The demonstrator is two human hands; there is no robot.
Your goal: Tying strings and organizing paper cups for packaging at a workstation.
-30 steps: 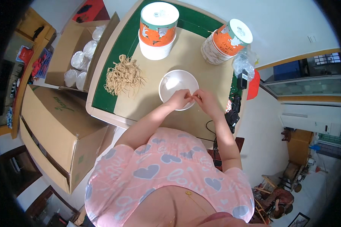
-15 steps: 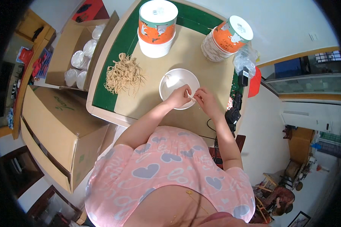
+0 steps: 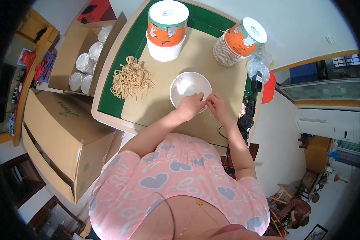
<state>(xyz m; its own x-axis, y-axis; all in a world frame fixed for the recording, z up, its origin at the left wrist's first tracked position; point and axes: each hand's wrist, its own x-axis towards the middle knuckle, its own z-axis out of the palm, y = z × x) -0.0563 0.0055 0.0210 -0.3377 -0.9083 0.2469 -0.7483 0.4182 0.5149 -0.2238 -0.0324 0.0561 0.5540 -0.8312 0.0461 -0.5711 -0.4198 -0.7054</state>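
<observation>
A white round paper bucket [image 3: 184, 86] stands with its mouth up in front of me. A small pale mark or cord end shows on its far left inner wall. My left hand [image 3: 191, 106] reaches over the near rim with its fingers closed, the tips inside. My right hand [image 3: 218, 108] pinches at the near right rim, its fingertips meeting the left ones. What lies between the fingertips is too small and hidden to name. Left of the bucket lies a tangled pile of tan cords [image 3: 131, 79].
Stacked paper buckets with orange and green print stand at the back left [image 3: 167, 34] and back right [image 3: 244, 38]. Along the right edge lie a clear plastic bag [image 3: 259, 63] and black adapters [image 3: 246, 122]. Cardboard boxes [image 3: 56, 132] stand left of the table.
The bucket has shifted slightly to the right. My left hand has turned and moved a little right, its fingertips now more hidden; my right hand stays pinched at the rim.
</observation>
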